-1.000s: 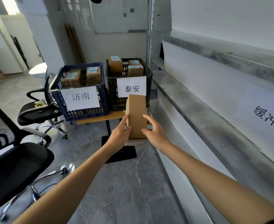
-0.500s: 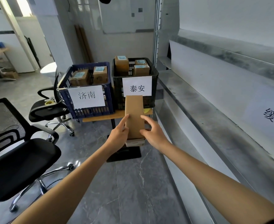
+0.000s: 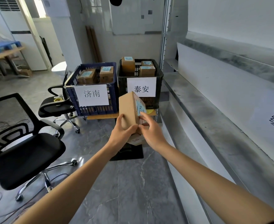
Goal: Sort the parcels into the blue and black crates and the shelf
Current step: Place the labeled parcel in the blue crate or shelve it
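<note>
A parcel-sorting station set up in an office-like room is shown. A blue crate (image 3: pixel 97 64) and a black crate (image 3: pixel 122 89), each marked with a paper sign (image 3: pixel 92 94) in Chinese characters, are set side by side on a small table (image 3: pixel 100 117) and filled with labelled cardboard parcels (image 3: pixel 86 76). A long grey shelf (image 3: pixel 213 113), also signed, is run along the right wall. Office chairs (image 3: pixel 25 152) are placed on the tiled floor (image 3: pixel 129 183), and a whiteboard (image 3: pixel 133 16) is hung on the far wall.
</note>
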